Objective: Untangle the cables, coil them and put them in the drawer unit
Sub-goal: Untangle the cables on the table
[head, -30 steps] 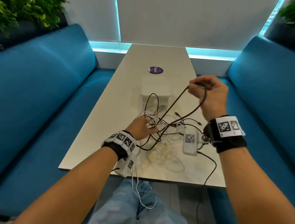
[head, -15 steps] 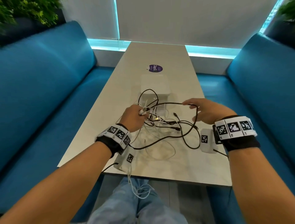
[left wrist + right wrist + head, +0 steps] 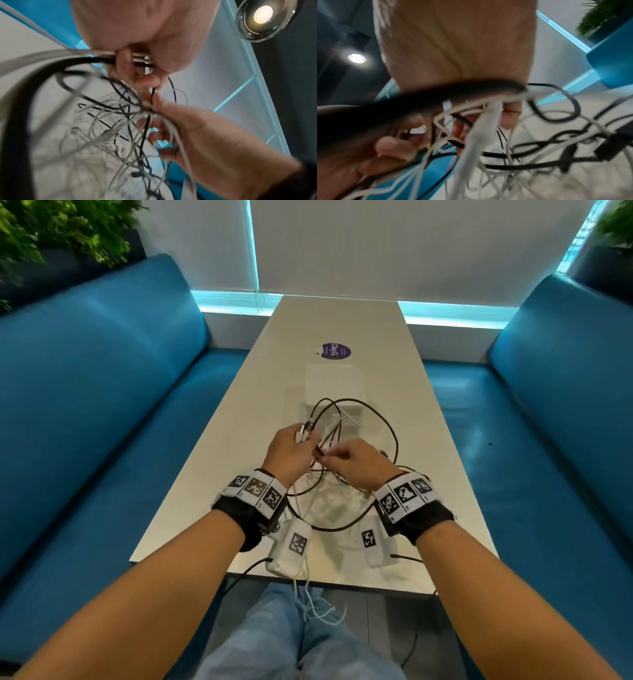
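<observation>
Left hand (image 3: 289, 453) grips cable ends, right hand (image 3: 356, 462) pinches a white strand mid-frame; untangling stage, next: tease one cable (image 3: 383, 419) free

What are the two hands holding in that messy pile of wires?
The left hand grips a bunch of black and white cables near their plug ends. The right hand pinches strands in the middle of the tangle; which ones is too blurred to tell.

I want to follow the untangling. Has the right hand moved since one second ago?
Yes. The right hand has come down and to the left, from raised beside the drawer unit to low over the table, near the left hand, pinching the cables.
</observation>
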`<state>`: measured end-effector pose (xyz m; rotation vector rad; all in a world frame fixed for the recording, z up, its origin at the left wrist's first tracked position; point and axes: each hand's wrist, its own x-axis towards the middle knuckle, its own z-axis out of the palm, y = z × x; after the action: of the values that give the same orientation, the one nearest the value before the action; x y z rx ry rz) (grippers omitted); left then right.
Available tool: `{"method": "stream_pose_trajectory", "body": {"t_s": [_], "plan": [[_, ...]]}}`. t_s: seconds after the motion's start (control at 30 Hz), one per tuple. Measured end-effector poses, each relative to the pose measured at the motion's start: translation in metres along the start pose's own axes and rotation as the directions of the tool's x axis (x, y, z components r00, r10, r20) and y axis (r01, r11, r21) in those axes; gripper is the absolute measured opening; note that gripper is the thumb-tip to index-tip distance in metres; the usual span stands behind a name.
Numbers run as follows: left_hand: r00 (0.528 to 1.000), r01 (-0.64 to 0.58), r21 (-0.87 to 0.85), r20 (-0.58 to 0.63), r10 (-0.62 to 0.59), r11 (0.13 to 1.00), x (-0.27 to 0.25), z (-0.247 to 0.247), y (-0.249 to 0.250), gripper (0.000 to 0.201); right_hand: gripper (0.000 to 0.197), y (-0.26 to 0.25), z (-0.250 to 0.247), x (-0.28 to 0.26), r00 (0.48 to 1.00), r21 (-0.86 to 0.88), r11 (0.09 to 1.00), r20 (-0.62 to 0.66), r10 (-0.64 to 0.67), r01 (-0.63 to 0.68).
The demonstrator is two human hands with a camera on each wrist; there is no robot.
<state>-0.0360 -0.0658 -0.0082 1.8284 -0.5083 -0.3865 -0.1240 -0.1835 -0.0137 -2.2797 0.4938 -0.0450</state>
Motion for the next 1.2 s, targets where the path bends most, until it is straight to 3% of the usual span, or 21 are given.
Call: {"method": "stream_pose_trajectory", "body": {"t_s": [0.1, 0.23, 0.3, 0.4, 0.53, 0.7, 0.87, 0.93, 0.97, 1.07, 1.2], "plan": [[0.996, 0.025, -0.211, -0.074, -0.041, 0.977, 0.002, -0.009, 0.010, 0.020, 0.022, 0.018, 0.004, -0.004, 0.995, -0.099, 0.991, 0.033, 0.089, -0.085], [0.983, -0.043, -0.248, -0.183, -0.003, 0.968, 0.006, -0.017, 0.020, 0.020, 0.014, 0.028, 0.002, -0.007, 0.994, -0.145, 0.984, -0.027, 0.103, -0.105], [0.990, -0.038, -0.282, -0.138, -0.001, 0.959, 0.005, -0.018, 0.024, 0.017, 0.013, 0.027, -0.001, -0.008, 0.994, -0.146, 0.983, -0.033, 0.108, -0.112], [0.995, -0.087, -0.327, 0.014, 0.097, 0.941, -0.001, -0.018, 0.032, 0.013, 0.012, 0.019, -0.008, -0.009, 0.993, -0.088, 0.993, -0.096, 0.070, -0.078], [0.977, -0.097, -0.267, 0.158, 0.143, 0.959, -0.003, -0.010, 0.022, 0.021, 0.013, 0.009, -0.019, -0.009, 0.960, 0.062, 0.998, -0.280, 0.007, 0.011], [0.953, -0.117, -0.026, 0.280, 0.120, 0.993, -0.002, 0.017, -0.012, 0.017, 0.006, 0.002, -0.022, -0.010, 0.926, 0.217, 0.967, -0.374, -0.045, 0.134], [0.965, -0.133, 0.100, 0.239, 0.106, 0.986, -0.012, 0.031, -0.024, 0.049, 0.018, -0.001, -0.029, -0.010, 0.914, 0.271, 0.953, -0.406, -0.017, 0.138], [0.980, -0.104, 0.040, 0.176, 0.096, 0.994, -0.015, 0.032, -0.022, 0.060, 0.015, -0.006, -0.036, -0.012, 0.918, 0.292, 0.942, -0.396, -0.037, 0.164], [0.987, -0.080, -0.035, 0.140, 0.084, 0.996, -0.014, 0.032, -0.021, 0.059, 0.013, -0.009, -0.041, -0.014, 0.919, 0.307, 0.935, -0.392, -0.044, 0.176], [0.994, -0.095, -0.234, 0.028, 0.105, 0.967, -0.008, 0.029, -0.014, 0.026, 0.011, -0.013, -0.052, -0.016, 0.937, 0.314, 0.933, -0.345, -0.059, 0.175], [0.988, -0.143, -0.275, 0.019, 0.154, 0.951, -0.004, 0.030, 0.002, 0.008, 0.009, -0.010, -0.051, -0.019, 0.945, 0.302, 0.941, -0.322, -0.052, 0.154]]}}
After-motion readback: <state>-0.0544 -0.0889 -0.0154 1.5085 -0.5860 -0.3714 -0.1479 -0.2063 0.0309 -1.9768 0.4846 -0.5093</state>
